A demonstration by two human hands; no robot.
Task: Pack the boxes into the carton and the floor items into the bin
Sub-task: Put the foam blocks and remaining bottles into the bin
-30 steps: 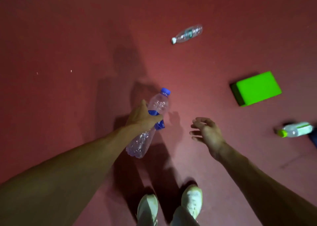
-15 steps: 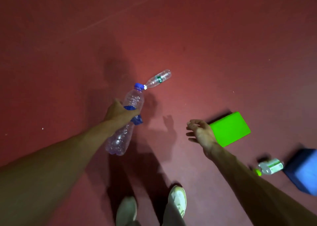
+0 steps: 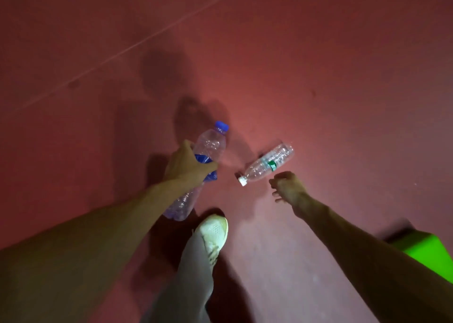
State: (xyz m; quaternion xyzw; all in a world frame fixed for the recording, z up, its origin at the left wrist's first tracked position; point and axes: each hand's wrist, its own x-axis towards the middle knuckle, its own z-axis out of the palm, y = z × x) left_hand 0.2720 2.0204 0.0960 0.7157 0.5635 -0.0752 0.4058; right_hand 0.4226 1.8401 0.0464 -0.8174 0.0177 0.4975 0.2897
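Left hand [image 3: 188, 167] gripping blue-capped bottle [image 3: 208, 146] mid-body. Right hand [image 3: 289, 186] hanging open, fingers loosely curled; white-capped bottle [image 3: 267, 164] lying just beyond its fingertips.

no text is legible on either bottle's label.

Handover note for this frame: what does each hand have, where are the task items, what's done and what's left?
Left hand: shut on the blue-capped bottle, carried off the floor.
Right hand: open, empty, beside the white-capped bottle lying on the red floor.
Green box: on the floor at lower right.
Carton and bin: not in view.
Left: pick up the white-capped bottle, bin both, pack the box.
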